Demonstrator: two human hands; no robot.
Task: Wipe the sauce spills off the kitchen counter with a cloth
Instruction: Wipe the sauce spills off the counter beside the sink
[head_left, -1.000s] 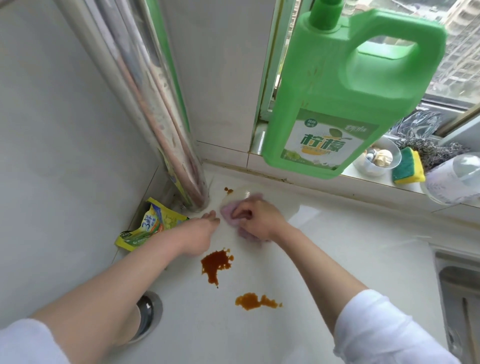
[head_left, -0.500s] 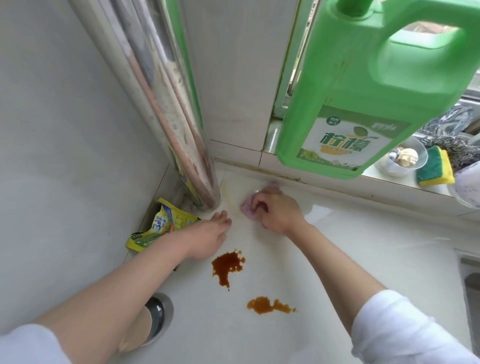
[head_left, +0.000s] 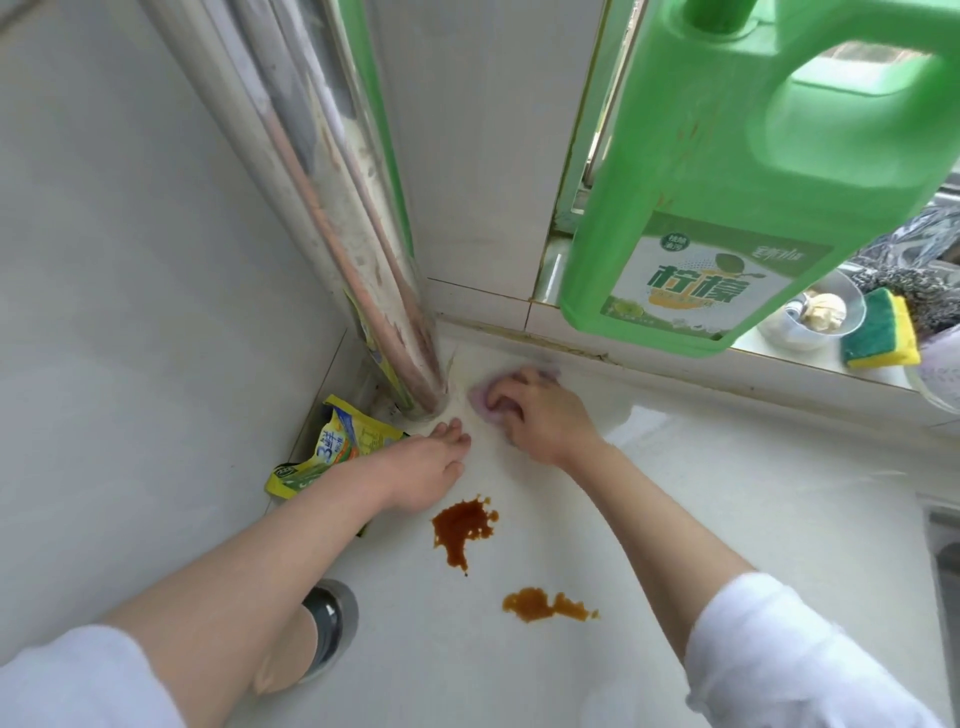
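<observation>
Head view is showing the right hand (head_left: 545, 421) pressing a pink cloth (head_left: 485, 402) onto the white desk (head_left: 727, 519) near the back corner, its fingers (head_left: 506, 402) curling over the bunched fabric and holding it; most of the cloth is hiding under the palm. The left hand (head_left: 423, 467) is resting flat on the desk just beside it, fingers straight and close together, holding nothing, with the tips lying near the foot of a shiny pipe (head_left: 363, 260). Two sauce spills are waiting nearer the person: a dark one (head_left: 462, 527) sitting just below the left hand, and a paler one (head_left: 545, 605) lying a little further forward. The main risk, as I am judging it, is the left wrist or forearm sliding back into the dark spill, since it is lying so close, and smearing sauce over skin and clean desk. A second risk is the small bunched cloth dragging sauce outward rather than lifting it, spreading the stain. A yellow packet (head_left: 332, 452) is lying in the corner behind the left arm, and a sweeping stroke could be pushing sauce against it or under the pipe base. A large green bottle (head_left: 727, 208) is filling the upper right of the view very near the camera; whether it is standing or hanging I cannot tell, but a head or arm bumping it could be knocking it down onto the wet desk.
</observation>
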